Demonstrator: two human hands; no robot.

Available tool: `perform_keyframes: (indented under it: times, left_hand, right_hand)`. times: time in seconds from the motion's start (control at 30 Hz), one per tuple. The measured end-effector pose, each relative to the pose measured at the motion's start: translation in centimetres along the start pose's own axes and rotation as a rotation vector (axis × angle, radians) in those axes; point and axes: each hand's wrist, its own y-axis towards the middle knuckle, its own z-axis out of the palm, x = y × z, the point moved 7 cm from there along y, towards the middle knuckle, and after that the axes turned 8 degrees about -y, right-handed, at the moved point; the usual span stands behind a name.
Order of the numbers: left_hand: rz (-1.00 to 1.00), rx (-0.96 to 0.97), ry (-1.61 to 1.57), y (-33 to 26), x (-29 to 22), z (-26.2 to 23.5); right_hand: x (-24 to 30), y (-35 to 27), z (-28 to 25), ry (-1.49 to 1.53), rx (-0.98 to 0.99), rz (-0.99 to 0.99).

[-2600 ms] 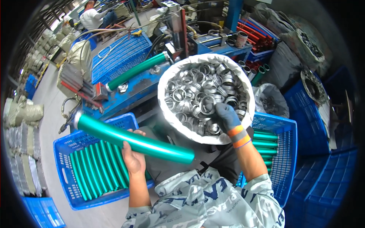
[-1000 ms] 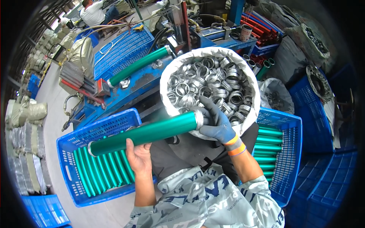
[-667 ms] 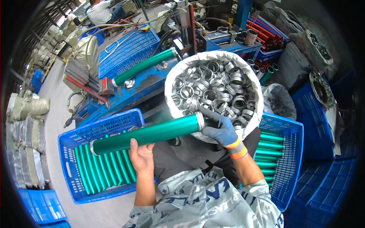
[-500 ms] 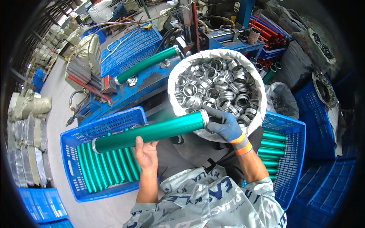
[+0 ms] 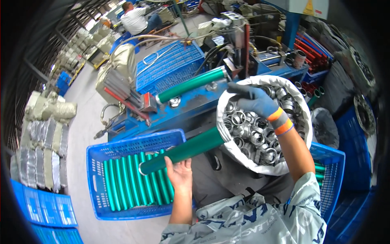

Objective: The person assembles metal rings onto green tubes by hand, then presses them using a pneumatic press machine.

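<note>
Here's the big blue crate point(image 5: 134, 213), green tubes point(image 5: 132, 179) lined up inside, running from far edge toward near edge. Beside it, the white-lined bin point(image 5: 221, 107), heaped with silver rings point(image 5: 260, 140). Now the held tube point(image 5: 185, 150): it crosses above the crate's right edge, long axis slanting away rightward to the bin's left rim. Left hand point(image 5: 181, 175) grips it from beneath; gloved right hand point(image 5: 256, 100), fingers outstretched, is over the bin's far-left rim.

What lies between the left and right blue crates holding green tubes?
In the head view: dark trousers and a white-lined container of metal rings; the green tube in the left hand also reaches in from over the left crate.
</note>
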Motion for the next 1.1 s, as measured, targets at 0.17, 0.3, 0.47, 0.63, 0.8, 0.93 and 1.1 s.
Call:
perform_keyframes:
  times: [0.17, 0.3, 0.47, 0.63, 0.8, 0.93, 1.1]
  left_hand:
    - [0.081, -0.030, 0.015, 2.3, -3.3, 0.9]
    - [0.082, 0.036, -0.003, 3.3, -4.9, -1.0]
    - [0.110, 0.119, 0.036, 3.2, -5.1, -0.4]
    - [0.126, 0.135, 0.089, 3.4, -3.7, 0.0]
    - [0.124, 0.116, 0.112, 3.7, -3.4, 0.1]
    - [0.079, 0.002, -0.002, 4.2, -3.2, -1.5]
    - [0.072, 0.030, -0.041, 4.2, -5.0, -1.8]
  right_hand:
    - [-0.1, 0.4, 9.4, -0.003, 0.236, -0.011]
    - [-3.5, 0.8, 11.6, 0.073, 0.176, 0.078]
    - [-3.8, -0.1, 11.5, -0.064, 0.110, 0.017]
    - [-5.5, -0.9, 9.9, -0.060, 0.081, 0.150]
    - [-6.4, -1.3, 9.7, 0.059, 0.102, 0.167]
    - [-4.6, 2.8, 6.9, -0.081, 0.127, -0.155]
    - [-5.4, 17.0, 3.3, -0.882, -0.181, -0.249]
